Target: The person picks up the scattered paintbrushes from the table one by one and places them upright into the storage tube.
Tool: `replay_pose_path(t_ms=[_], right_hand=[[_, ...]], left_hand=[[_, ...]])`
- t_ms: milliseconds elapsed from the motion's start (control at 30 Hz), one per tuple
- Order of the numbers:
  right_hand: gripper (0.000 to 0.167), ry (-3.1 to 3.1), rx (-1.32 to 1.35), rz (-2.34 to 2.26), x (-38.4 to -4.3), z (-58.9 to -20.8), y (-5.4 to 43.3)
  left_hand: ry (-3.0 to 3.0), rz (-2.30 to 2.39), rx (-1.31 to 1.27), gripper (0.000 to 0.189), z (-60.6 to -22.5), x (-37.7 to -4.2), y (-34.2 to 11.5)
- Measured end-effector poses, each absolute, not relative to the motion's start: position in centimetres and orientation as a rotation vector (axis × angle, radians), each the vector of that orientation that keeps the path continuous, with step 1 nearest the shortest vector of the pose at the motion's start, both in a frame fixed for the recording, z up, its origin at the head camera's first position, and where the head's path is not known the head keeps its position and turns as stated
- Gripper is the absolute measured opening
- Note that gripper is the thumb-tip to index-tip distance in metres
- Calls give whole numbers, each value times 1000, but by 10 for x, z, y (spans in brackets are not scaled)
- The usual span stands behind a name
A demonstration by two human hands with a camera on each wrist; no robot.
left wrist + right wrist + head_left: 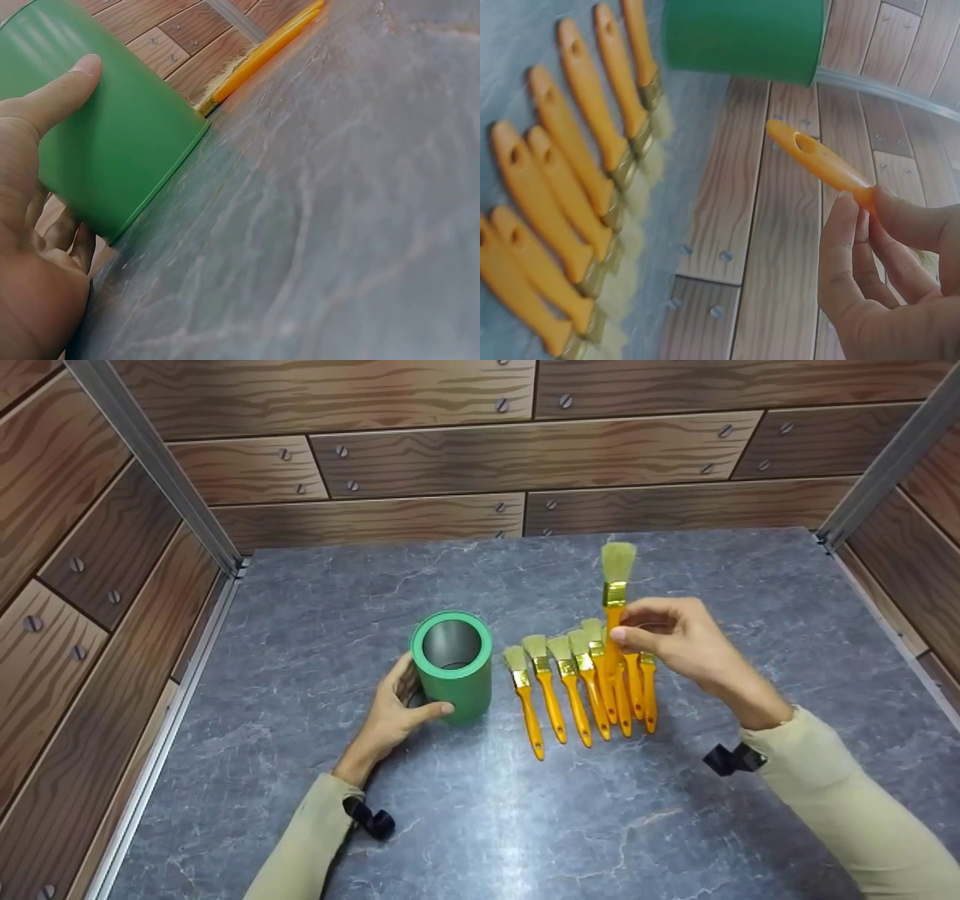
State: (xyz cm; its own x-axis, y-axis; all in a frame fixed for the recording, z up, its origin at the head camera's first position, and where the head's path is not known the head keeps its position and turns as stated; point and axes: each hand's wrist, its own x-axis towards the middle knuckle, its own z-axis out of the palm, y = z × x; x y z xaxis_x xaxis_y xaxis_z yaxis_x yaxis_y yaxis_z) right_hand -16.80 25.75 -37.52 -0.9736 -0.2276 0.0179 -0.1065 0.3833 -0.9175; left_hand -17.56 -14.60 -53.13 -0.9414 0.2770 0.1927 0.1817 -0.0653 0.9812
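A green cylindrical container (472, 701) stands upright, its dark inside visible from above. My left hand (390, 709) holds it from the left, thumb across the near side and the other fingers behind; the left wrist view shows the thumb flat on the green wall (127, 142). Above the table, my right hand (690, 649) pinches a paintbrush (616, 577) by its orange handle, bristles up. In the right wrist view the handle's holed end (810, 154) sticks out from the fingertips. Several like paintbrushes (574, 697) lie in a row between container and right hand.
The blue-grey marbled table (337, 600) carries the row of brushes, handles toward me, those at the right lying close together. Wood-patterned walls (420, 457) with metal corner posts (161, 465) enclose the back and sides.
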Motion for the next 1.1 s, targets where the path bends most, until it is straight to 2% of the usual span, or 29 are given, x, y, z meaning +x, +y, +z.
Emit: replay_pose_path(t_ms=[1100], right_hand=[[18,2391,-606,-1795,-183,-347,168]], left_hand=[[2081,2175,507,100,-532,-177,-146]])
